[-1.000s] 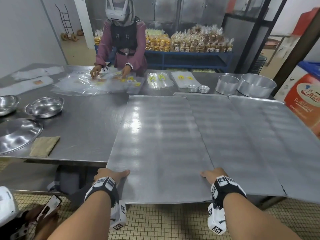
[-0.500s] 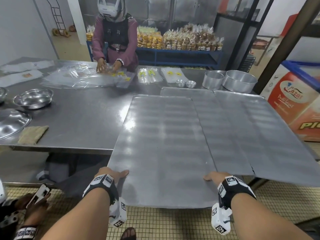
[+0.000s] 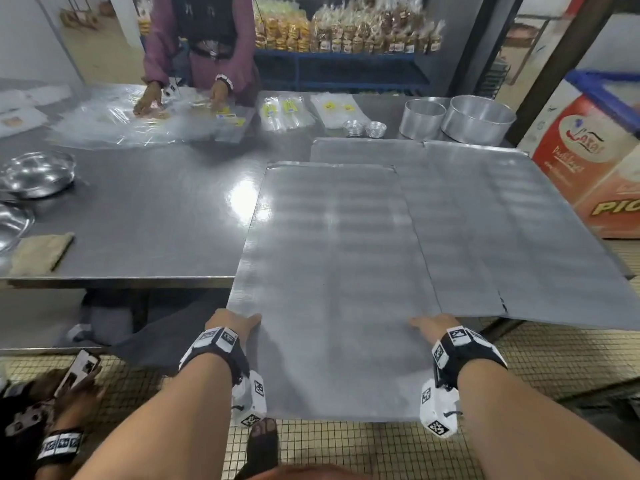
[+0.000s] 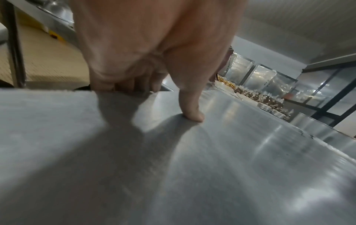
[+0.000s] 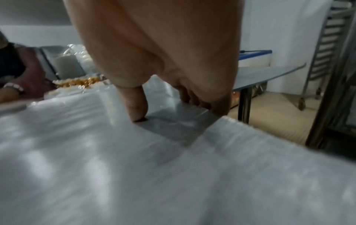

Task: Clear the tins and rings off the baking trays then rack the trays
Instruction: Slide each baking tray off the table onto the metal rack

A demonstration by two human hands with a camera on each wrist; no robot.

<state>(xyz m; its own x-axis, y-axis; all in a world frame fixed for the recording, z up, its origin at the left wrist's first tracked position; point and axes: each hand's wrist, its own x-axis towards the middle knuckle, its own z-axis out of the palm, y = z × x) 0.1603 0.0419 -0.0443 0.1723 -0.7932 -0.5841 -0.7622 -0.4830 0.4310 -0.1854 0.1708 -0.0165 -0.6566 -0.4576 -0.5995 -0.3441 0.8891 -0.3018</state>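
A steel worktable (image 3: 145,216) fills the left of a tiled bakery room, carrying two steel bowls (image 3: 38,173) and a folded cloth (image 3: 40,252) at its left end; behind it another person (image 3: 204,46) handles clear bags (image 3: 131,126). The left hand (image 3: 232,323) grasps the near baking tray (image 3: 332,278) by its left edge, thumb on top and fingers curled beneath, as the left wrist view confirms. The right hand (image 3: 434,323) grips its right edge likewise. This tray overhangs the table toward the camera, overlapping two more trays (image 3: 512,216) to the right: three in all. Two small tins (image 3: 365,128) and two large round tins (image 3: 460,119) stand at the far right. Only the right wrist view shows a tall tray rack (image 5: 325,50).
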